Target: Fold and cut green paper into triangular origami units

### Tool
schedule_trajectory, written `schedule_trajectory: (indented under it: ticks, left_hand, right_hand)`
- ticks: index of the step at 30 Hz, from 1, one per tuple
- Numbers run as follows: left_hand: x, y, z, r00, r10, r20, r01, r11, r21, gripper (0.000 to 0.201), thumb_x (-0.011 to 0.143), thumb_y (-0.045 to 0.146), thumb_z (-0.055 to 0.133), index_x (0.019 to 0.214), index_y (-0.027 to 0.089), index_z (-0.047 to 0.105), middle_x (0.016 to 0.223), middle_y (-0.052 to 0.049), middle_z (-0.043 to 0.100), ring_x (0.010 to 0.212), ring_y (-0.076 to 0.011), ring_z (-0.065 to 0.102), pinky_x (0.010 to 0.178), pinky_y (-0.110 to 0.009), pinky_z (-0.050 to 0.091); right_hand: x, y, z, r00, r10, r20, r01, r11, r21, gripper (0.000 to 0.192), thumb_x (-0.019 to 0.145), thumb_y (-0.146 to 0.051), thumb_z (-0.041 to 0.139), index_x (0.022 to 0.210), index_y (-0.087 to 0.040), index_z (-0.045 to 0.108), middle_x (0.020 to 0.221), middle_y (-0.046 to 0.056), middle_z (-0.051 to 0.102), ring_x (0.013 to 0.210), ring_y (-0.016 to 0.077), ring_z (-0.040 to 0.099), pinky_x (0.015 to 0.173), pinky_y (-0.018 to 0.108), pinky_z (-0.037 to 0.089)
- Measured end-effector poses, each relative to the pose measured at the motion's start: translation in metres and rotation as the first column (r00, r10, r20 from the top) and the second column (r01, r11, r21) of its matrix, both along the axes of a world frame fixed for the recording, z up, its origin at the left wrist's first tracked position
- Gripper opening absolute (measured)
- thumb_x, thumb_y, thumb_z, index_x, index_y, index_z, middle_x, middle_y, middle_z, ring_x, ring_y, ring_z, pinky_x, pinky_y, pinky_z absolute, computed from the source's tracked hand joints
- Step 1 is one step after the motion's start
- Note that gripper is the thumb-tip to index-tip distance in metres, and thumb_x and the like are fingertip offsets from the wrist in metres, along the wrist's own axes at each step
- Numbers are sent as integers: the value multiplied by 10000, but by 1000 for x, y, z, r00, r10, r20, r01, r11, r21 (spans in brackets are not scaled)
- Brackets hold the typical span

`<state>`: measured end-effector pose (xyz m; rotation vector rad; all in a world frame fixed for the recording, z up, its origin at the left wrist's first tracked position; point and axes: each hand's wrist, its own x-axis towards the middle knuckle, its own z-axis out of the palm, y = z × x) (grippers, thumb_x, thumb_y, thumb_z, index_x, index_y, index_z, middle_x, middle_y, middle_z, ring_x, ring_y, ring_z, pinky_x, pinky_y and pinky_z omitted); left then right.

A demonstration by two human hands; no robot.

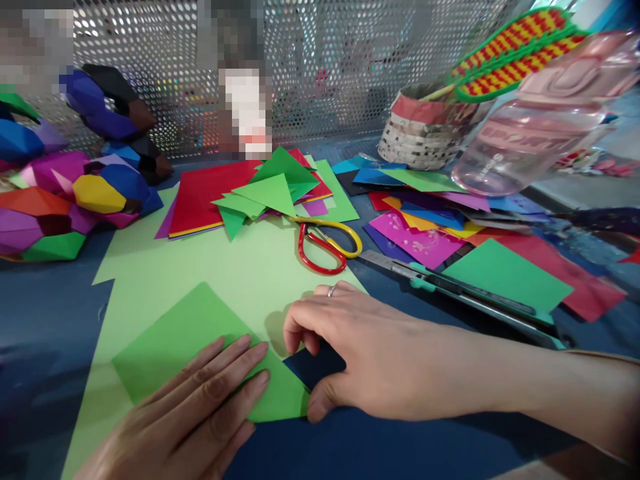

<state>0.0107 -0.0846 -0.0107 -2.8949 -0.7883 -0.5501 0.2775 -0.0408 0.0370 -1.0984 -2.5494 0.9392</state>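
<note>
A square-cornered piece of green paper [193,320] lies on a larger light green sheet [250,267], its right corner reaching over the dark blue table. My left hand [200,407] rests flat on the green paper, fingers stretched out. My right hand [360,353] is at the paper's right corner, thumb touching it. Its index finger is bent and well apart from the thumb, with nothing visible between them. Scissors with red and yellow handles [327,269] lie beyond my right hand, their blades hidden under papers. A teal and black utility knife [465,293] lies beyond my right forearm, blade out.
Folded green paper triangles [270,193] lie on red sheets [213,190]. At right are mixed coloured papers [420,240], a woven basket [415,137] and a pink clear bottle [520,143]. Faceted paper shapes [50,220] stand at left. A perforated metal panel [325,67] closes the back.
</note>
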Motion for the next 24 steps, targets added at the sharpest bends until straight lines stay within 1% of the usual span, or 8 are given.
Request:
schedule_trajectory:
  ticks: [4, 10, 12, 16, 18, 22, 24]
  left_hand:
    - [-1, 2, 1, 1000, -7, -12, 7, 1000, 9, 418, 960, 146, 495, 1366, 187, 580, 1428, -37, 583, 1298, -225, 557, 1115, -318, 428]
    - [0, 0, 1, 1000, 1, -4, -1, 1000, 11, 399, 959, 142, 507, 1348, 176, 590, 1438, -37, 573, 1306, -219, 553, 1135, -337, 409]
    - [1, 1, 1, 1000, -11, -13, 11, 1000, 20, 409, 957, 134, 498, 1356, 164, 581, 1459, -41, 551, 1318, -216, 542, 1138, -339, 400]
    - [1, 1, 3, 999, -28, -18, 28, 999, 17, 428, 950, 120, 499, 1372, 143, 568, 1477, -59, 530, 1330, -228, 528, 1148, -330, 382]
    - [1, -2, 3, 1000, -16, -9, 16, 1000, 0, 421, 957, 121, 499, 1371, 148, 569, 1477, -56, 531, 1334, -224, 524, 1156, -326, 372]
    - [3, -6, 3, 997, 77, 3, -77, 996, -37, 406, 993, 120, 460, 1379, 200, 559, 1467, -22, 543, 1332, -204, 530, 1158, -353, 389]
    - [2, -6, 3, 998, 61, -7, -61, 998, -22, 408, 996, 127, 461, 1388, 194, 551, 1476, -20, 533, 1337, -192, 524, 1165, -340, 372]
  right_hand:
    - [0, 0, -1, 1000, 8, -10, -7, 1000, 29, 418, 661, -337, 916, 911, -224, 600, 834, -50, 623, 811, 166, 569, 697, 285, 397]
    - [2, 4, 1, 999, 40, 5, -40, 999, -6, 415, 662, -317, 915, 923, -219, 608, 856, -41, 635, 814, 162, 583, 690, 270, 410]
    - [2, 5, 3, 999, 46, 6, -46, 999, -26, 364, 708, -295, 889, 932, -216, 613, 865, -36, 641, 824, 161, 588, 698, 265, 415]
    - [2, 5, 6, 999, 52, 12, -52, 997, -51, 182, 850, -255, 769, 945, -204, 623, 855, -26, 646, 841, 153, 580, 723, 265, 417]
    - [2, 5, 6, 998, 55, 18, -54, 997, -53, 151, 868, -242, 747, 944, -200, 623, 853, -22, 649, 850, 154, 572, 731, 269, 417]
    - [2, 6, 6, 997, 73, 16, -72, 995, -69, 94, 894, -186, 702, 943, -195, 622, 893, -13, 673, 887, 158, 574, 768, 281, 422]
    - [2, 6, 5, 997, 80, 14, -79, 994, -71, 69, 912, -137, 660, 935, -188, 620, 909, -8, 685, 902, 156, 582, 792, 285, 421]
